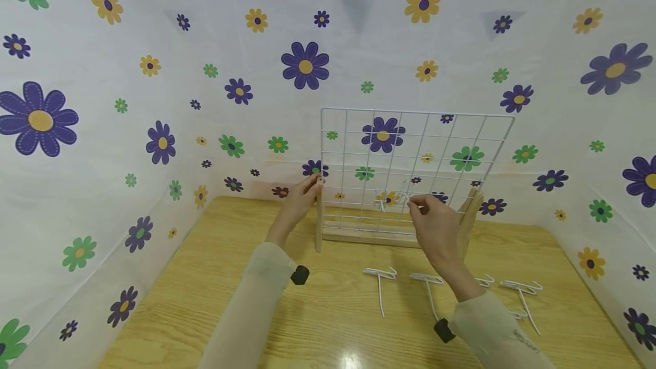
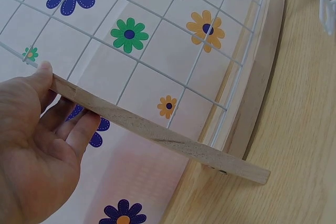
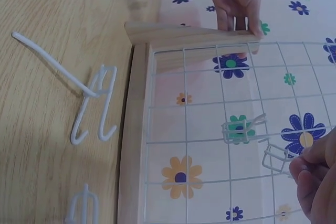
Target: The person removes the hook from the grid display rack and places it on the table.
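Observation:
A white wire grid panel (image 1: 417, 113) stands upright in a wooden frame (image 1: 369, 239) on the table. My left hand (image 1: 297, 204) grips the upper end of the frame's left side piece (image 2: 142, 124), thumb on the near face and fingers behind. My right hand (image 1: 435, 229) pinches a white wire hook (image 3: 275, 158) between thumb and fingertips, close against the grid. Just left of it, another white hook (image 3: 239, 132) hangs on the grid wires. Part of the held hook is hidden behind the right fingers.
Several loose white hooks lie on the wooden table (image 1: 246, 312) in front of the frame, among them a hook (image 1: 380, 295) near the middle and a hook (image 1: 528, 303) at the right. A flowered cloth (image 1: 256, 84) stands behind and at both sides.

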Demonstrator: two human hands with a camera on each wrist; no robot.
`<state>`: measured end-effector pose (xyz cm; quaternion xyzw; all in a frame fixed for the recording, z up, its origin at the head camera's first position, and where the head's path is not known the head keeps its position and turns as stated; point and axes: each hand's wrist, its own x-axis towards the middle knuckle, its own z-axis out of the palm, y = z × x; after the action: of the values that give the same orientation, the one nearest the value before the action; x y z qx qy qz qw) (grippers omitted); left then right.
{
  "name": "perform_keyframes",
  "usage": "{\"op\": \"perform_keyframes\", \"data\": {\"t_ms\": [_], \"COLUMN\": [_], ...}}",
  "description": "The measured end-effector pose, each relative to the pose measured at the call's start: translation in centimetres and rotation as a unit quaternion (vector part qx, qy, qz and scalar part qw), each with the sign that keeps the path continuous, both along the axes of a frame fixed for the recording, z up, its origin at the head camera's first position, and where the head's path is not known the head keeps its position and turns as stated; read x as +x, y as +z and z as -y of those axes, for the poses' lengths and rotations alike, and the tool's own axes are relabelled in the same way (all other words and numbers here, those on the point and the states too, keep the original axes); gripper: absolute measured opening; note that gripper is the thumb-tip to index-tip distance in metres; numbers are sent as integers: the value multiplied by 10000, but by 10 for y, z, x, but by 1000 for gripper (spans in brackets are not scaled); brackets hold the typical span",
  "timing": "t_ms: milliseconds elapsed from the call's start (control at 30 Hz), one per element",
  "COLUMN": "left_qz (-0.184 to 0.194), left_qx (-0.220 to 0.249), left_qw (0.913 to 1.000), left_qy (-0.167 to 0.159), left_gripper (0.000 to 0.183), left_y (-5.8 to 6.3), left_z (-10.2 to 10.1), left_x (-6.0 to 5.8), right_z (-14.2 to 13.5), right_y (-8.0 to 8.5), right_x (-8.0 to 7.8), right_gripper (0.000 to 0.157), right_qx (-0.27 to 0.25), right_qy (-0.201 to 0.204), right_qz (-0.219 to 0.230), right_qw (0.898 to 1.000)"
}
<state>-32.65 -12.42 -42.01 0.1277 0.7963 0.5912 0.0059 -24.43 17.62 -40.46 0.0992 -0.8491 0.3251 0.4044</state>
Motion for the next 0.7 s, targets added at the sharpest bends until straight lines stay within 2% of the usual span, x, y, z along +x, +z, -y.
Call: {"op": "perform_keyframes", "data": {"t_ms": [267,467,700], "left_qz": [8,-43,-89], "left_qx": [-14,-74,0], "left_qw": [10000,10000,10000], "left_qy": [-17,30,-13], "left_gripper": [50,50,50], "left_y": [-1,0,0], "left_z": [0,0,0], "left_x": [-1,-1,-2], "right_z": [-1,-2,-6], "right_y": [4,15,29], "right_x": [6,15,25], "right_gripper": [4,4,5], "right_qx": [-21,-284,-590], "right_qy": [74,194,469], "right_qz": [194,356,223], "right_qw": [9998,9988,9969]}}
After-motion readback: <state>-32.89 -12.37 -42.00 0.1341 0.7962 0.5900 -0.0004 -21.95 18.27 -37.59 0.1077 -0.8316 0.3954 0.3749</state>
